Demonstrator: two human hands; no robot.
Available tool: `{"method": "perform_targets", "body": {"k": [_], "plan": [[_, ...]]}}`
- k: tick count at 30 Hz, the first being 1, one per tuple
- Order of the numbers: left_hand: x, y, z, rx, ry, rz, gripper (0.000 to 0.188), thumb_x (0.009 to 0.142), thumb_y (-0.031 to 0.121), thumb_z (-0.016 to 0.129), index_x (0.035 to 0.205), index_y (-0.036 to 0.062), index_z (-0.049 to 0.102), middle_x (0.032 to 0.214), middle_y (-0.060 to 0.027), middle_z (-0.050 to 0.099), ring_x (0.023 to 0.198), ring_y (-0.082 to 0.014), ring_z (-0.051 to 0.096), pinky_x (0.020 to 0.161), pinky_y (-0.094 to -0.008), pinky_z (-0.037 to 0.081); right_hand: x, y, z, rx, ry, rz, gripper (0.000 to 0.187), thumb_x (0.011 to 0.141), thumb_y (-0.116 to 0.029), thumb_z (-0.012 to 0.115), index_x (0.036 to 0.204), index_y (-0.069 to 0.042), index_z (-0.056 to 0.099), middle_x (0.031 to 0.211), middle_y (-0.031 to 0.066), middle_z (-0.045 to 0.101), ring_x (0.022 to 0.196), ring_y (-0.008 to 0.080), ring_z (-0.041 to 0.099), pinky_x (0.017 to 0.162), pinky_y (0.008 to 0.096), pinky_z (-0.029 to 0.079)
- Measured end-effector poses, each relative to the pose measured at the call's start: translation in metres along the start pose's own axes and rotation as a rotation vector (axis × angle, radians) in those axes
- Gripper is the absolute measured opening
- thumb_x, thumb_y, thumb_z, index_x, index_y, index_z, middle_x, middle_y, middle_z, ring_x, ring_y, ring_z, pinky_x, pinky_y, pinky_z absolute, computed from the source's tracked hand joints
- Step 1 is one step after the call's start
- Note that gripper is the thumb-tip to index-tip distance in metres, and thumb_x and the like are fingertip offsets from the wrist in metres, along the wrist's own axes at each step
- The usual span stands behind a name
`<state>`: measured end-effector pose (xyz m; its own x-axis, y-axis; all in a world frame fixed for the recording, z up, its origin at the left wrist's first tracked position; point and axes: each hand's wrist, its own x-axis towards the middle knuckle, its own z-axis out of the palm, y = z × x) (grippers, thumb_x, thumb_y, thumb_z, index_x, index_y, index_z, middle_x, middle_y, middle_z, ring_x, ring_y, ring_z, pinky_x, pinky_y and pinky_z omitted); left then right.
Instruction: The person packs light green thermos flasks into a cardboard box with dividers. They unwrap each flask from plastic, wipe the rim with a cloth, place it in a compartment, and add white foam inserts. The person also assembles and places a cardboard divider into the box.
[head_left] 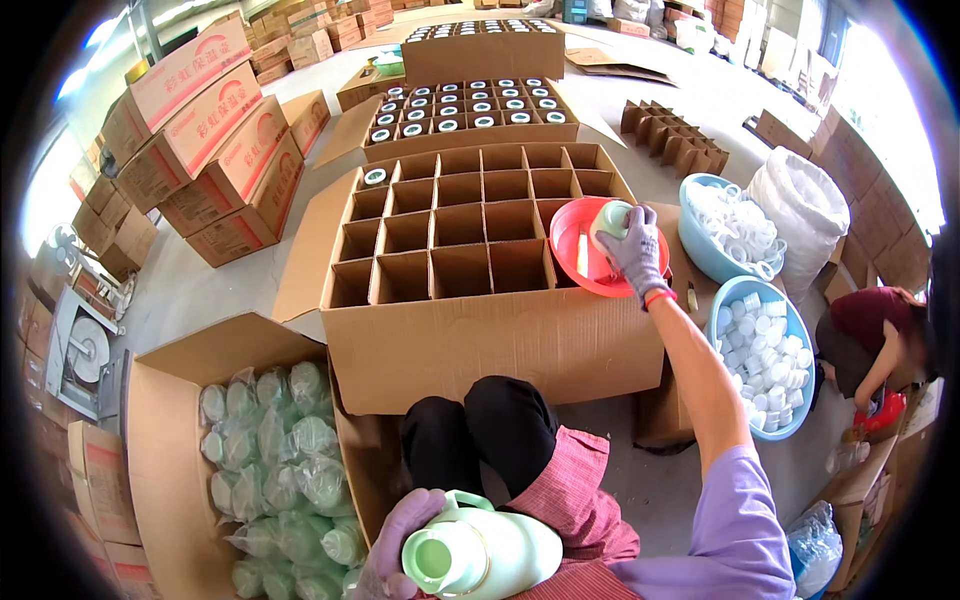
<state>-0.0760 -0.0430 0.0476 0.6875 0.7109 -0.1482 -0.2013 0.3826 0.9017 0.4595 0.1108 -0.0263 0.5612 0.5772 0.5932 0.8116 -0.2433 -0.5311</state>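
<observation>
My gloved left hand (400,540) grips a pale green thermos flask (510,552) low in front of me. The flask lies tilted across my lap, its open mouth facing me and its handle on the upper side. My right arm stretches forward, and my gloved right hand (638,248) is closed round a small pale green cup-shaped cap (608,219). That hand is over a red basin (563,240) sitting on the right part of a divided carton (490,345). A pale stick-like piece (582,254) lies inside the basin. One capped flask (375,177) stands in the carton's far left cell.
To my left, an open carton (160,430) holds several plastic-wrapped green flasks. Blue basins of white rings (730,225) and white caps (765,345) stand at right, near a white sack (800,200). Filled cartons (470,135) lie ahead; stacked boxes (215,150) rise left. A person (870,335) crouches right.
</observation>
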Motion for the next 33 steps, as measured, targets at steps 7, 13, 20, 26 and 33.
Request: {"method": "perform_targets", "body": {"k": [7, 13, 20, 26, 33], "plan": [[-0.015, -0.028, 0.007, 0.363, 0.259, 0.123, 0.091, 0.066, 0.024, 0.085, 0.14, 0.0006, 0.039, 0.137, -0.0136, 0.048, 0.125, -0.0267, 0.048, 0.106, -0.0389, 0.039, 0.006, -0.045, 0.011, -0.711, -0.283, -0.468, 0.025, 0.082, -0.027, 0.063, 0.097, -0.008, 0.064, 0.107, 0.0089, 0.062, 0.114, 0.029, 0.051, 0.092, 0.0413, 0.042], [0.025, 0.011, 0.021, 0.143, 0.204, -0.148, 0.074, 0.071, 0.008, 0.079, 0.137, 0.0023, 0.045, 0.129, -0.0065, 0.054, 0.118, -0.018, 0.051, 0.102, -0.0318, 0.041, 0.009, -0.04, 0.064, -0.478, -0.607, 0.063, 0.028, 0.086, -0.012, 0.051, 0.109, -0.003, 0.064, 0.107, 0.0229, 0.067, 0.102, 0.034, 0.066, 0.087, 0.0438, 0.054], [0.029, 0.12, 0.0, 0.298, 0.011, 0.424, 0.092, 0.062, 0.033, 0.088, 0.133, -0.0047, 0.043, 0.133, -0.0201, 0.051, 0.124, -0.0349, 0.051, 0.108, -0.0483, 0.038, 0.008, -0.094, 0.021, 0.157, -0.363, 0.03, 0.027, 0.093, -0.022, 0.05, 0.108, 0.0, 0.052, 0.096, 0.0201, 0.066, 0.087, 0.0356, 0.065, 0.077, 0.0456, 0.05], [0.096, 0.093, 0.009, 1.389, 0.41, 0.853, 0.071, 0.057, 0.013, 0.088, 0.121, 0.0075, 0.056, 0.132, -0.0129, 0.046, 0.127, -0.0391, 0.04, 0.105, -0.0489, 0.037, -0.095, -0.194, -0.096, 0.796, -0.8, 0.072, 0.016, 0.095, -0.013, 0.054, 0.106, -0.001, 0.053, 0.076, 0.0026, 0.055, 0.064, 0.0082, 0.058, 0.056, 0.0259, 0.048], [0.093, 0.032, 0.016, 1.589, 0.561, 0.679, 0.075, 0.057, 0.014, 0.084, 0.125, 0.0083, 0.052, 0.132, -0.0106, 0.047, 0.128, -0.0393, 0.038, 0.108, -0.0538, 0.029, -0.166, -0.221, -0.133, 0.581, -0.858, -0.463, 0.028, 0.092, -0.011, 0.058, 0.119, -0.006, 0.053, 0.081, 0.0092, 0.067, 0.065, 0.0254, 0.068, 0.058, 0.0328, 0.054]]}}
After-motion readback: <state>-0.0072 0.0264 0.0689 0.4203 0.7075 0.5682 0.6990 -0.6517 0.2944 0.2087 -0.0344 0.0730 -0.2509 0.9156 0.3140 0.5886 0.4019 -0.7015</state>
